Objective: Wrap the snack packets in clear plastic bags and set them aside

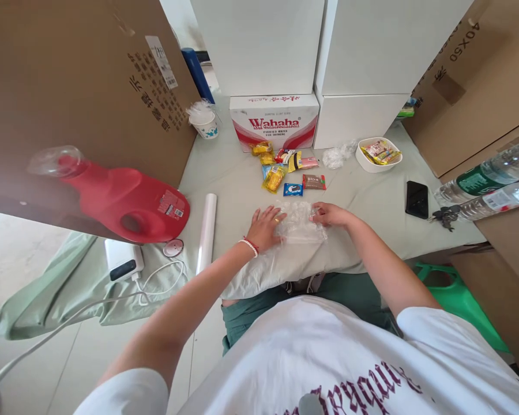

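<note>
A clear, crinkled plastic bag (301,223) lies flat on the cloth-covered table near its front edge. My left hand (266,226) rests at the bag's left side, palm down with its fingers spread. On the right side, my right hand (328,214) has its fingers pressed together at the bag's edge. Just beyond the bag sit a blue snack packet (293,189) and a brown packet (314,182). Several yellow packets (274,178) and a pink one (309,163) are heaped farther back.
A Wahaha box (274,124) stands behind the snacks. Right of them are a white bowl (378,164) of packets, a phone (417,199) and bottles (480,178). A white roll (206,233), red jug (134,202) and paper cup (206,125) are left.
</note>
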The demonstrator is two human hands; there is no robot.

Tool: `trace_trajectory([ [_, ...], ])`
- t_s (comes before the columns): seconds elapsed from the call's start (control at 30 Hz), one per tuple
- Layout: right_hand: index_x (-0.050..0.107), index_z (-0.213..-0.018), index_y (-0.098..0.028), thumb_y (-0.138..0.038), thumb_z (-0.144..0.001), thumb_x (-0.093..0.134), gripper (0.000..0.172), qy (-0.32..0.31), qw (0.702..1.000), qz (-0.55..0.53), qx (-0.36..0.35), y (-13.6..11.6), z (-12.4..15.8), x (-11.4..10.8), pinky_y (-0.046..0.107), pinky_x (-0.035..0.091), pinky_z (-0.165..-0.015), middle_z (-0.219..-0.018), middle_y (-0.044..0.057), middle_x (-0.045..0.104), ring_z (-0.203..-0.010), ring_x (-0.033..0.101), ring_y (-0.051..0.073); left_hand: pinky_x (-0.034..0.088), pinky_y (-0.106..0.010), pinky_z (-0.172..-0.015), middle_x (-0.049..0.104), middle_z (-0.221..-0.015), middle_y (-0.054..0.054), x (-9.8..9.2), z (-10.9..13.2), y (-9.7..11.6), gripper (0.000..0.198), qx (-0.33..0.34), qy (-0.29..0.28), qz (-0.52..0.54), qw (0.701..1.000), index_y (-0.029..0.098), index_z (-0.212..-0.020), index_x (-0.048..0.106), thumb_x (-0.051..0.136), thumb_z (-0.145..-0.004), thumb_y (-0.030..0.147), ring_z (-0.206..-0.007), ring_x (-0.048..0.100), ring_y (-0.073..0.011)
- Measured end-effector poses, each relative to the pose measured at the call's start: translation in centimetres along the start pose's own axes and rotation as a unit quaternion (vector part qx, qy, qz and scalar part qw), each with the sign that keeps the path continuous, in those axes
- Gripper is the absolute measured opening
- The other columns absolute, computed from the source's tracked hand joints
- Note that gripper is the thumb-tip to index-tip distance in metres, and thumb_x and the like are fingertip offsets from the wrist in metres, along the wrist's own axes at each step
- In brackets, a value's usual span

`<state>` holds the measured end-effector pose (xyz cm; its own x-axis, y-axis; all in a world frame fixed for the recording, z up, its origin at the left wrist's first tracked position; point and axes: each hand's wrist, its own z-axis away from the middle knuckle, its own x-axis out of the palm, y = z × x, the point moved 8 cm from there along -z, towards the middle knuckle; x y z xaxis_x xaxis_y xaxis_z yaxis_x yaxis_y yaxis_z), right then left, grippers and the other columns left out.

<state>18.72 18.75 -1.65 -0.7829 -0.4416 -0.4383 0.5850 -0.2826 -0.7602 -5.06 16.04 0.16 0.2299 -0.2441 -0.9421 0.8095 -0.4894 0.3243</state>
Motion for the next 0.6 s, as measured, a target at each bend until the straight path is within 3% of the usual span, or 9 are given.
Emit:
trace_trajectory([
  [0.1, 0.070, -0.103, -0.015, -0.037, -0.072, 0.087, 0.042, -0.025, 0.997, -0.066, 0.021, 0.1, -1.6, 1.0, 0.022, 0.041, -0.052, -0.068, -0.003, 0.059, -0.055, 0.048, 0.010, 0.006, -0.072, -0.126, 0.024, -0.174, -0.013, 3.1, 0.4, 0.1, 0.098, -0.026, -0.069, -0.016, 0.997, 0.025, -0.166, 0.026, 0.065, -0.086, 0.065, -0.161, 0.020, -0.0365],
  [0.2, 0.069, -0.096, -0.016, -0.034, -0.074, 0.083, 0.032, 0.042, 0.994, -0.099, 0.005, 1.1, -2.1, -1.4, 0.022, 0.038, -0.053, -0.065, -0.005, 0.055, -0.054, 0.043, 0.009, 0.005, -0.072, -0.126, 0.022, -0.175, -0.012, 3.7, 1.6, -0.5, 0.084, -0.070, -0.039, -0.023, 0.997, 0.024, -0.168, 0.019, 0.040, -0.099, 0.067, -0.162, 0.021, -0.0333],
  [0.3, 0.068, -0.099, -0.015, -0.031, -0.081, 0.075, 0.025, 0.163, 0.985, -0.034, 0.045, 2.7, -1.5, -5.5, 0.027, 0.049, -0.067, -0.078, 0.001, 0.063, -0.068, 0.054, 0.014, 0.009, -0.071, -0.127, 0.026, -0.174, -0.008, 3.5, 2.4, -1.2, 0.067, -0.122, -0.010, -0.039, 0.992, 0.027, -0.168, 0.023, 0.021, -0.106, 0.054, -0.162, 0.022, -0.0290],
  [0.4, 0.070, -0.110, -0.014, -0.029, -0.091, 0.062, 0.026, 0.311, 0.940, 0.140, 0.008, 0.9, 0.5, -7.6, 0.041, 0.052, -0.095, -0.106, 0.014, 0.068, -0.099, 0.061, 0.026, 0.008, -0.073, -0.126, 0.024, -0.174, -0.010, 3.5, 2.4, -0.9, 0.068, -0.136, 0.004, -0.054, 0.989, 0.024, -0.167, 0.026, 0.023, -0.106, 0.053, -0.162, 0.020, -0.0307],
  [0.43, 0.070, -0.117, -0.014, -0.030, -0.094, 0.057, 0.031, 0.334, 0.922, 0.189, -0.044, -0.5, 1.4, -6.8, 0.045, 0.048, -0.103, -0.117, 0.017, 0.067, -0.111, 0.059, 0.030, 0.007, -0.074, -0.126, 0.022, -0.174, -0.011, 3.5, 2.4, -0.7, 0.070, -0.133, 0.008, -0.056, 0.990, 0.023, -0.167, 0.025, 0.026, -0.105, 0.055, -0.162, 0.019, -0.0320],
  [0.5, 0.064, -0.135, -0.014, -0.035, -0.100, 0.049, 0.043, 0.302, 0.902, 0.257, -0.169, -2.9, 3.1, -2.8, 0.050, 0.041, -0.115, -0.139, 0.020, 0.061, -0.131, 0.051, 0.034, 0.005, -0.075, -0.125, 0.020, -0.174, -0.013, 3.6, 2.4, -0.5, 0.076, -0.126, 0.014, -0.053, 0.991, 0.021, -0.168, 0.023, 0.031, -0.103, 0.060, -0.162, 0.019, -0.0340],
  [0.6, 0.051, -0.154, -0.018, -0.040, -0.101, 0.050, 0.057, 0.138, 0.898, 0.322, -0.266, -2.4, 6.0, 4.8, 0.056, 0.029, -0.125, -0.162, 0.016, 0.046, -0.149, 0.039, 0.034, 0.002, -0.075, -0.125, 0.019, -0.174, -0.016, 3.6, 2.9, -0.9, 0.086, -0.120, 0.020, -0.043, 0.992, 0.018, -0.168, 0.019, 0.037, -0.100, 0.067, -0.162, 0.020, -0.0360],
])
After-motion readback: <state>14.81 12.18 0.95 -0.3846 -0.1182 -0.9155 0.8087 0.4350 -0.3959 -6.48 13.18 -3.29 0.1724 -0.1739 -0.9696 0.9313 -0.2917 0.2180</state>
